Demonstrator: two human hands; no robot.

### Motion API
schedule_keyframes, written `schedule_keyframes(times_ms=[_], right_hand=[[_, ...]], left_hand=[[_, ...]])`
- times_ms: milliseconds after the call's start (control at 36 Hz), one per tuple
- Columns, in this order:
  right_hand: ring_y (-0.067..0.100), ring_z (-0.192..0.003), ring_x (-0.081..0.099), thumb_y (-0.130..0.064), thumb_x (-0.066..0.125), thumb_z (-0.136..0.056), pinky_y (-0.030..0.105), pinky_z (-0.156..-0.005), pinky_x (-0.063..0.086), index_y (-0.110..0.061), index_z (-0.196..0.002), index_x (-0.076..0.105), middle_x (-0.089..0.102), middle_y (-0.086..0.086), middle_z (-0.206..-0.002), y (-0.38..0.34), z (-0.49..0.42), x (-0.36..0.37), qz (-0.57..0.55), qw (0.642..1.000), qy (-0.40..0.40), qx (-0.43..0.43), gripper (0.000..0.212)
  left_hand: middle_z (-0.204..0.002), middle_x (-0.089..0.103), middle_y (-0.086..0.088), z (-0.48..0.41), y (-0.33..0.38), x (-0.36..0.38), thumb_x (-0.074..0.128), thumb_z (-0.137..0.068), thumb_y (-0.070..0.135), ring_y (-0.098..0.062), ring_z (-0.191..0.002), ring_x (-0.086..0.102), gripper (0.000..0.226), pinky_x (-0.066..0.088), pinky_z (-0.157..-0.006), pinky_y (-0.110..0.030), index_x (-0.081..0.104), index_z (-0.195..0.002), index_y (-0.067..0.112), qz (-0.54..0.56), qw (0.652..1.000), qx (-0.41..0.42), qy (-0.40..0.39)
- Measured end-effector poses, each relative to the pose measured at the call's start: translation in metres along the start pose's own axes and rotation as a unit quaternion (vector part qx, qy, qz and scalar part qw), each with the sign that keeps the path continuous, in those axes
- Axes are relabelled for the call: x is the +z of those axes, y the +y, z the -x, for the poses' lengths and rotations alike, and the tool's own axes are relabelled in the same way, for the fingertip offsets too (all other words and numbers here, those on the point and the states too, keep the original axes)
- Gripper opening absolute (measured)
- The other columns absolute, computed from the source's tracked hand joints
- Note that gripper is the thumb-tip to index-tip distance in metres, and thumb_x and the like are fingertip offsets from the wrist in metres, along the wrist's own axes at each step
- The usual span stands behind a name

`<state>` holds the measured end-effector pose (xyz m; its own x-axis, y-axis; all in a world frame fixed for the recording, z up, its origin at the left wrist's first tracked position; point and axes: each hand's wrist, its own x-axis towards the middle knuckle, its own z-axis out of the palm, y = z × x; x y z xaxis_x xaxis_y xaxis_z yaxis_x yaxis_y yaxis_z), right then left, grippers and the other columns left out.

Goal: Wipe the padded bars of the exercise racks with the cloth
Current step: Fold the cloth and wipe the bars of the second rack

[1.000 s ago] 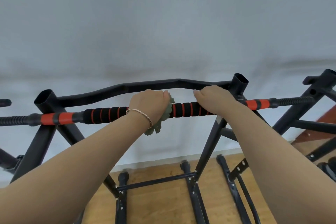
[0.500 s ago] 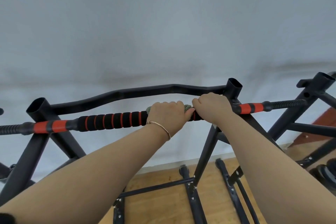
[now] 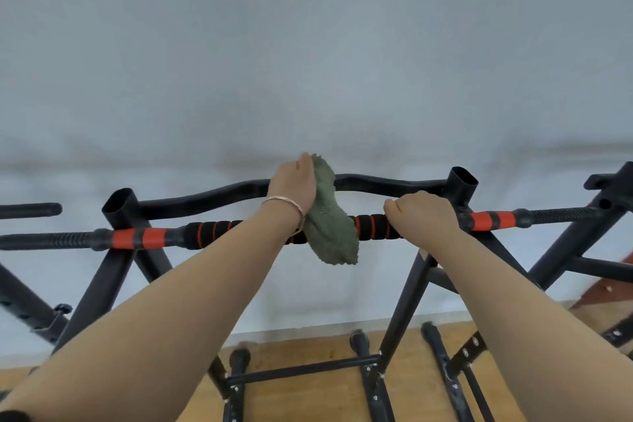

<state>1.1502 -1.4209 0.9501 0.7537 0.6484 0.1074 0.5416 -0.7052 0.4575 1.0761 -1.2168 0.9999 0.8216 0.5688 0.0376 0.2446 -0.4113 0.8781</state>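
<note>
The left hand (image 3: 291, 187) has lifted off the bar (image 3: 212, 231) and drawn away from the right hand (image 3: 423, 216), so the cloth (image 3: 330, 229) now dangles across it at mid-span. Seemingly light and limp, the cloth should drag a little as it rubs and is best bunched at its top, where the left hand holds it, fingers hidden. The right hand is curled round the bar further right.
</note>
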Motion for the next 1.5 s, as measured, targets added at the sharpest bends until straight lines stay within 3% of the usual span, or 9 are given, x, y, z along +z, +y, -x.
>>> schedule_keyframes(times_ms=[167,306,389,500,639,861,1000,1056,1500], right_hand=[[0.022,-0.061,0.042,0.002,0.052,-0.083,0.027,-0.046,0.028,-0.011,-0.088,0.042,0.039,0.0,-0.064,-0.025,-0.012,-0.027,-0.039,0.999,0.016,-0.024,0.016],[0.019,-0.059,0.039,0.0,0.053,-0.086,0.027,-0.055,0.038,-0.012,-0.087,0.039,0.038,0.0,-0.067,-0.052,-0.02,-0.032,-0.044,0.998,-0.011,-0.037,0.018],[0.02,-0.06,0.04,0.001,0.054,-0.084,0.027,-0.051,0.03,-0.012,-0.081,0.038,0.039,0.0,-0.068,-0.05,-0.023,-0.029,-0.03,0.999,-0.016,-0.041,0.022],[0.017,-0.056,0.033,0.003,0.053,-0.082,0.026,-0.048,0.025,-0.013,-0.07,0.028,0.04,0.0,-0.068,-0.049,-0.027,-0.029,-0.024,0.998,-0.02,-0.052,0.033],[0.017,-0.056,0.035,0.002,0.055,-0.083,0.027,-0.047,0.026,-0.012,-0.078,0.038,0.042,0.001,-0.07,-0.047,-0.029,-0.03,-0.03,0.997,-0.03,-0.057,0.022],[0.02,-0.057,0.038,0.005,0.053,-0.08,0.025,-0.049,0.026,-0.012,-0.086,0.039,0.038,0.0,-0.065,-0.05,-0.022,-0.024,-0.025,0.999,0.006,-0.041,0.023],[0.021,-0.057,0.043,-0.001,0.055,-0.08,0.024,-0.048,0.026,-0.014,-0.087,0.04,0.038,-0.002,-0.061,-0.051,-0.019,-0.021,-0.031,0.997,0.045,-0.047,0.021],[0.02,-0.053,0.042,-0.004,0.056,-0.08,0.023,-0.05,0.029,-0.014,-0.082,0.042,0.034,-0.002,-0.056,-0.053,-0.016,-0.018,-0.034,0.996,0.064,-0.044,0.018],[0.016,-0.037,0.029,-0.005,0.066,-0.062,0.02,-0.049,0.03,-0.015,-0.058,0.032,0.027,-0.002,-0.044,-0.06,-0.016,0.002,-0.082,0.981,0.176,0.023,0.035]], left_hand=[[-0.086,0.065,0.005,0.009,-0.019,-0.053,0.028,-0.104,0.048,-0.008,-0.084,0.06,0.049,0.042,-0.079,-0.029,0.063,-0.084,0.019,0.146,0.986,0.012,0.075],[-0.092,0.067,-0.01,0.016,-0.063,-0.058,0.033,-0.099,0.023,-0.031,-0.078,0.064,0.034,0.054,-0.07,-0.038,0.062,-0.107,0.007,-0.186,0.934,0.304,0.001],[-0.084,0.065,0.003,0.027,-0.07,-0.058,0.016,-0.097,0.047,-0.017,-0.079,0.059,0.055,0.051,-0.076,-0.037,0.062,-0.089,0.018,-0.253,0.896,0.339,-0.133],[-0.089,0.07,0.007,0.021,-0.072,-0.053,0.028,-0.098,0.056,-0.011,-0.085,0.061,0.056,0.048,-0.082,-0.034,0.073,-0.089,0.022,-0.197,0.933,0.288,-0.093],[-0.133,0.055,0.012,0.013,-0.074,-0.036,0.034,-0.092,0.069,-0.017,-0.11,0.058,0.062,0.049,-0.086,-0.035,0.038,-0.144,0.035,-0.462,0.804,0.355,-0.116],[-0.057,0.05,0.006,-0.002,-0.096,-0.017,0.02,-0.088,0.069,-0.016,-0.043,0.043,0.064,0.031,-0.04,-0.023,0.058,-0.075,0.019,-0.512,0.743,0.431,0.008],[-0.087,0.055,0.004,0.001,-0.079,-0.024,0.041,-0.099,0.043,-0.019,-0.07,0.052,0.044,0.043,-0.054,-0.031,0.041,-0.137,0.021,-0.581,0.711,0.391,-0.066],[-0.079,0.051,0.004,-0.003,-0.067,-0.027,0.052,-0.094,0.027,-0.019,-0.07,0.053,0.07,0.05,-0.059,-0.033,0.013,-0.152,0.019,-0.577,0.722,0.361,-0.125],[-0.075,0.046,-0.003,-0.034,-0.051,-0.042,0.043,-0.095,0.015,-0.023,-0.068,0.053,0.029,0.043,-0.056,-0.029,0.045,-0.123,0.007,-0.499,0.849,0.166,-0.053]])
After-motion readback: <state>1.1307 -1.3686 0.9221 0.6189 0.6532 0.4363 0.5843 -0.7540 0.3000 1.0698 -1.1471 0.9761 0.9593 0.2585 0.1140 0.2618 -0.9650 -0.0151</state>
